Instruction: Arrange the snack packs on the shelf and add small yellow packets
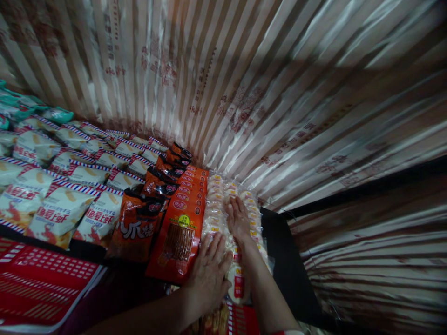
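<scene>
Left hand [208, 272], right hand [239, 222] unclenched, fingers extended over glossy, clear-plastic white packets [239, 284].

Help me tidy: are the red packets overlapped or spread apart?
Overlapped: behind the front red packet, the others show only top strips with repeated logos.

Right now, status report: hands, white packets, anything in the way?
Left hand, right hand on white packets. Packets in rows. Red packs alongside, nothing visibly blocking.

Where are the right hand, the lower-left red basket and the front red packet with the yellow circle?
Right hand [239, 221]: head view, back of the hand.
Red basket [45, 275]: head view, slotted wall.
Red packet [179, 241]: head view, brown middle of its front.
</scene>
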The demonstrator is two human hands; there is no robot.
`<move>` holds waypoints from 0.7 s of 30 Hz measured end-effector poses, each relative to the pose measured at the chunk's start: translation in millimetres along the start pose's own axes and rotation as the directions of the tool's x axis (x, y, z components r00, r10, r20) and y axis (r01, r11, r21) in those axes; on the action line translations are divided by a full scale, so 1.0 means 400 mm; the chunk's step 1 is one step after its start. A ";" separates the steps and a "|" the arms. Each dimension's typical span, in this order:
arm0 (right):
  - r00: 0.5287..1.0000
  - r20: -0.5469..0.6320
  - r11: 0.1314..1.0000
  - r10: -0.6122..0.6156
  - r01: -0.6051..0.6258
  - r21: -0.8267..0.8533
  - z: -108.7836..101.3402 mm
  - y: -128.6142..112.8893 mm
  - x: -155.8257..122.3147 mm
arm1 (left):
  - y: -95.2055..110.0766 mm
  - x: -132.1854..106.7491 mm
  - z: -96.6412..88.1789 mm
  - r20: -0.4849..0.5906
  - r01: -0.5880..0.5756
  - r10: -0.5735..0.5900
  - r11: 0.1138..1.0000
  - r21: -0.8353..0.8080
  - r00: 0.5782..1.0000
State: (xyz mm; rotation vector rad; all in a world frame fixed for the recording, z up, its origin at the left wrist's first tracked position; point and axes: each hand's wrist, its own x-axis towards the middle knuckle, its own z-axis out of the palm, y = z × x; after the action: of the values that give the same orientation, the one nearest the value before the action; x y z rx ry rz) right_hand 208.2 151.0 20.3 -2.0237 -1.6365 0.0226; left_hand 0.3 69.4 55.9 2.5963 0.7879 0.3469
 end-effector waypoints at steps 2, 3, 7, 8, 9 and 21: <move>1.000 0.013 1.000 -0.003 0.003 0.005 -0.011 -0.002 0.000 | -0.001 0.001 -0.004 0.012 0.009 -0.009 1.000 -0.015 1.000; 1.000 0.006 1.000 -0.011 0.011 0.004 -0.021 -0.005 -0.001 | -0.002 0.000 -0.005 0.007 0.007 -0.007 1.000 -0.025 1.000; 0.986 -0.155 0.998 -0.064 0.061 -0.025 -0.091 -0.012 -0.022 | -0.008 -0.012 -0.008 -0.030 -0.023 0.021 0.998 -0.066 0.999; 0.978 -0.202 0.998 -0.060 0.055 -0.030 -0.111 -0.008 -0.032 | -0.007 -0.016 -0.007 -0.037 -0.033 0.030 0.997 -0.075 0.999; 0.972 -0.232 0.999 -0.040 0.035 -0.028 -0.129 0.000 -0.043 | -0.006 -0.021 -0.005 -0.047 -0.041 0.037 0.996 -0.084 0.998; 0.926 0.052 0.860 0.374 -0.368 0.354 -0.189 0.212 -0.039 | 0.024 -0.042 0.040 -0.088 -0.162 0.153 0.981 -0.106 0.984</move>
State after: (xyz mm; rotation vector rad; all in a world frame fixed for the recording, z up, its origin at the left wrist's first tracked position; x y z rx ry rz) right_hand 306.0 97.0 45.8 -2.0041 -1.1054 0.4117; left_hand -3.1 47.5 44.1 2.5569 0.5713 0.5285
